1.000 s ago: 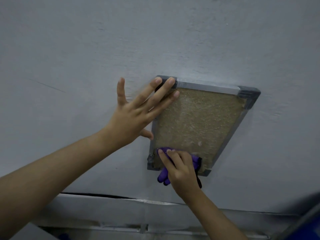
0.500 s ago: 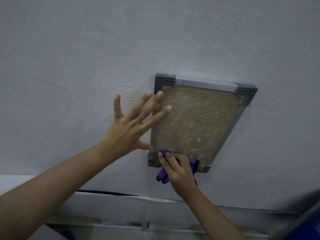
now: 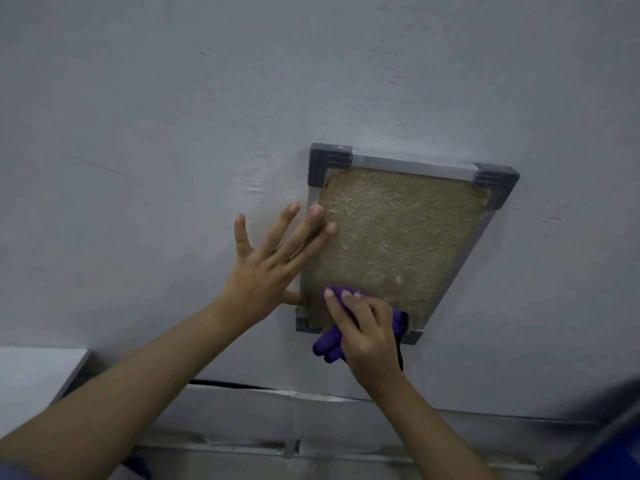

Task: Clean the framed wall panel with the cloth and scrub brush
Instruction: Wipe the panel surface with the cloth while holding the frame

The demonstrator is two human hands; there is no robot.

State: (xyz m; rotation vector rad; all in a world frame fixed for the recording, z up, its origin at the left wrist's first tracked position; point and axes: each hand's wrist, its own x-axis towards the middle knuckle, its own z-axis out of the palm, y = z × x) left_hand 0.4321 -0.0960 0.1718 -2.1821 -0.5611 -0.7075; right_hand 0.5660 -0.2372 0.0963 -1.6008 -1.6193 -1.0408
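A framed wall panel (image 3: 398, 244) hung on a pale grey wall (image 3: 173, 116), seen from below at a slant. Its face was rough tan fibre; the frame was thin grey metal w/ dark plastic corner caps. No brand, label or writing could be read anywhere.

The left hand (image 3: 273, 261) lay flat and open, fingers spread wide, palm on the wall just beside the panel's left edge. Its longer fingertips (image 3: 316, 211) reached over the frame onto the tan face; the thumb touched the frame lower down.

The right hand (image 3: 367, 327) pressed a purple cloth (image 3: 329, 344) against the panel's bottom edge, near the lower left corner. Fingers were curled down over the cloth, gripping it; folds of cloth hung out below the hand, past the frame. A dark bit showed at the hand's right side; couldn't tell what it was.

Below the wall ran a grey ledge (image 3: 311, 420). Something blue (image 3: 620, 445), blurred, sat at bottom right.
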